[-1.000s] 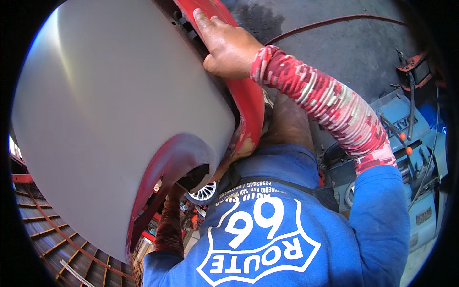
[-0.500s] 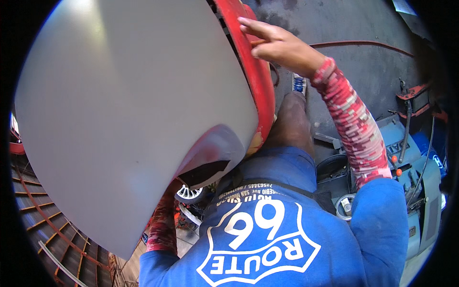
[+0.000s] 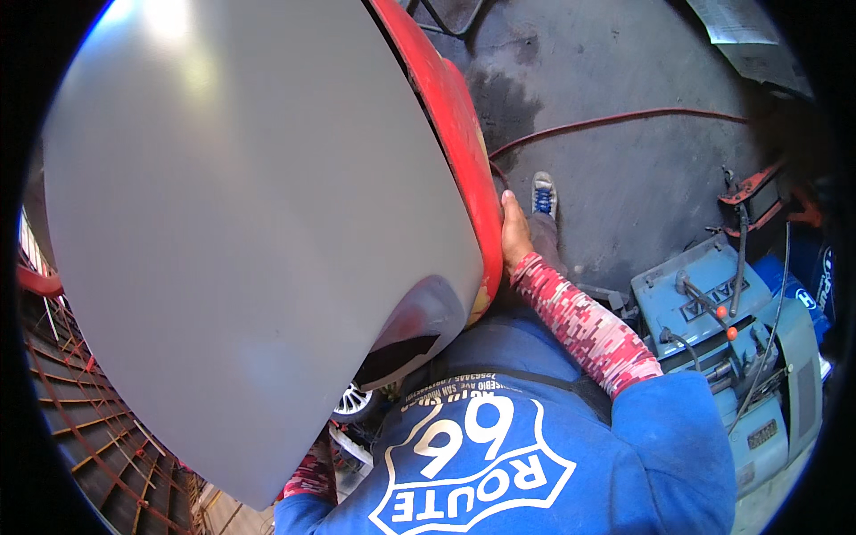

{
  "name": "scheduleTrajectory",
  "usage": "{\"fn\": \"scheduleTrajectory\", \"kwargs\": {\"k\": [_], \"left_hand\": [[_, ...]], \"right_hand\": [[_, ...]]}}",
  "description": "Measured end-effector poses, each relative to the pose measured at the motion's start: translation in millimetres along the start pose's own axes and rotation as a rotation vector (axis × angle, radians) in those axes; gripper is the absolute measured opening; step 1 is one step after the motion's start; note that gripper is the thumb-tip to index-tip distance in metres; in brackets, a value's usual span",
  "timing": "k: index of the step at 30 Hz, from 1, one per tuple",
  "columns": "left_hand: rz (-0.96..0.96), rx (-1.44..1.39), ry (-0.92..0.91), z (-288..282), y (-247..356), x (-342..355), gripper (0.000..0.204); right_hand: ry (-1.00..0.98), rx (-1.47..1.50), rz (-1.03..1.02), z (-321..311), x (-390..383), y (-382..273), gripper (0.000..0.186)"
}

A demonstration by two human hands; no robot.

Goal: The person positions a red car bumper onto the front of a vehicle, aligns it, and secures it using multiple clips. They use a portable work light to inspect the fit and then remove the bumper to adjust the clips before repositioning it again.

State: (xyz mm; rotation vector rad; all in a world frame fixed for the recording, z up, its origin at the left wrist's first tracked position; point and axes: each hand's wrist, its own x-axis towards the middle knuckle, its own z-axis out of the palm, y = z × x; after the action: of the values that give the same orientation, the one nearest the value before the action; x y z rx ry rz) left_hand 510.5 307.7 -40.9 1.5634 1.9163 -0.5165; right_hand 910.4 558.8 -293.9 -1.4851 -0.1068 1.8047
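Note:
A big smooth grey car body panel (image 3: 241,267), like a hood, fills the left and middle of the view. Along its right side runs a red panel (image 3: 446,116), parted from it by a dark gap. My right hand (image 3: 515,232) rests against the outer side of this red panel, one digit stretched upward; its other fingers are mostly hidden. At the grey panel's near corner is a recessed opening (image 3: 406,352) with a dark inside. My left sleeve (image 3: 314,474) goes in behind the grey panel's near edge, which hides my left hand.
A red hose (image 3: 615,118) crosses the grey floor. To my right stands a blue-grey machine (image 3: 713,303) with orange-knobbed levers. A spoked wheel (image 3: 354,401) shows below the panel. Rusty metal framing (image 3: 98,428) lies at lower left, and a pale sheet (image 3: 740,22) at upper right.
My right hand has come down and nearer, from above the red panel with fingers spread to its outer side. The view has shifted, showing more floor. My left hand stays hidden.

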Motion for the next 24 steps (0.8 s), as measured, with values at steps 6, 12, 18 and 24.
{"fn": "scheduleTrajectory", "kwargs": {"k": [6, 12, 18, 24], "left_hand": [[0.066, 0.016, 0.060, -7.6, -3.7, 8.6, 0.051], [0.116, 0.016, 0.149, -4.3, -11.5, 12.8, 0.051], [0.189, 0.004, 0.313, 20.5, -11.1, 1.4, 0.051], [-0.030, 0.043, 0.384, 18.0, 0.7, -7.9, 0.075]], "right_hand": [[-0.046, 0.080, 0.215, -4.3, 10.0, -2.5, 0.063], [-0.240, 0.340, 0.303, -13.9, 11.0, -4.3, 0.051], [-0.394, 0.255, 0.272, -16.0, -1.1, -16.4, 0.050], [-0.299, 0.164, -0.077, -7.8, -52.4, -9.9, 0.054]]}}
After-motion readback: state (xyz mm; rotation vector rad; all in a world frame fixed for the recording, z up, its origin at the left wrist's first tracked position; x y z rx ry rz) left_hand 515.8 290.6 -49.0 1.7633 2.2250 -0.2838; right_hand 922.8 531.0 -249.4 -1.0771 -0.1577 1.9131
